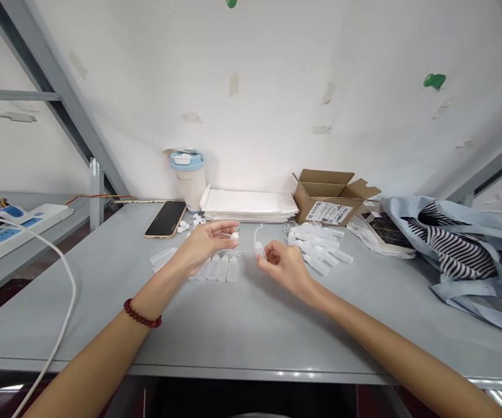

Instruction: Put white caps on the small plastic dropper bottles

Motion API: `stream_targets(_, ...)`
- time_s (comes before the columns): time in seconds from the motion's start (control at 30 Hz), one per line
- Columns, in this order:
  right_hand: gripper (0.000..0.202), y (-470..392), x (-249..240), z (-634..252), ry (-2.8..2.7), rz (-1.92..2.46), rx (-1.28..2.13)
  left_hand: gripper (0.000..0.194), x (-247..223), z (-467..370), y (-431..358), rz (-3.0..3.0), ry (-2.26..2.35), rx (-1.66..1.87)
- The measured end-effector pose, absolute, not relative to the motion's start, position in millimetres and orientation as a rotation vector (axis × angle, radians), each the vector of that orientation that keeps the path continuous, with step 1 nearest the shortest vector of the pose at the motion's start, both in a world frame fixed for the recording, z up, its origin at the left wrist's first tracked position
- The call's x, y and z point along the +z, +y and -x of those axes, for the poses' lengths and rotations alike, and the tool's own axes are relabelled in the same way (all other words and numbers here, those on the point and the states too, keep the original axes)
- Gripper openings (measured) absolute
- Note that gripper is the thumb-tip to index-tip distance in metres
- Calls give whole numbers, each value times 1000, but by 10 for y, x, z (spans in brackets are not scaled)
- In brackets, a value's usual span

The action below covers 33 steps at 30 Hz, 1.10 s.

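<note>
My left hand [205, 244] hovers palm up over the grey table [251, 325] and pinches a small white cap [234, 235] at its fingertips. My right hand [283, 264] grips a small clear plastic bottle [260, 248] with a thin white tube curving up from it. A row of similar clear bottles [220, 269] lies on the table just below my left hand. A heap of more such bottles [320, 247] lies to the right of my right hand. Several loose white caps [190, 223] sit beside the phone.
A phone [166, 219], a lidded cup [188, 179], a stack of white sheets [248, 204] and an open cardboard box [331, 197] line the back. A striped cloth bag [463, 249] lies at right. A power strip [15, 223] and a white cable [65, 302] are at left.
</note>
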State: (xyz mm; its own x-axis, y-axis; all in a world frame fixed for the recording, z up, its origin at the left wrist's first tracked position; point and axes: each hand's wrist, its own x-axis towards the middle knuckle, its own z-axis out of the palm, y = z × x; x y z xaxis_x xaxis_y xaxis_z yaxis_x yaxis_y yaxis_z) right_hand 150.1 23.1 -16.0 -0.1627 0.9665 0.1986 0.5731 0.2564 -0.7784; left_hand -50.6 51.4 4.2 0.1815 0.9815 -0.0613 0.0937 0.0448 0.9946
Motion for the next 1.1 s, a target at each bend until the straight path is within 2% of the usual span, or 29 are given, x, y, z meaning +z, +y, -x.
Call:
stream_targets(0.1, 14, 165, -137, -1585, -1769, 1237, 824, 41, 26, 459, 480, -1290, 1128, 941)
stream_targets(0.3, 22, 107, -73, -1649, -1410, 934, 1420, 24, -3, 337, 415, -1270, 952, 943)
stream_targets(0.47, 26, 93, -89, -1597, -1200, 765, 1735, 20, 17, 284, 379, -1176, 827, 983)
stream_targets(0.73, 28, 84, -169, -1571, -1019, 690, 1921, 15, 17, 277, 372, -1043, 796, 1022)
stream_targets(1.1, 31, 52, -140, -1530, -977, 686, 1941, 10, -60, 218, 355, -916, 746, 1103)
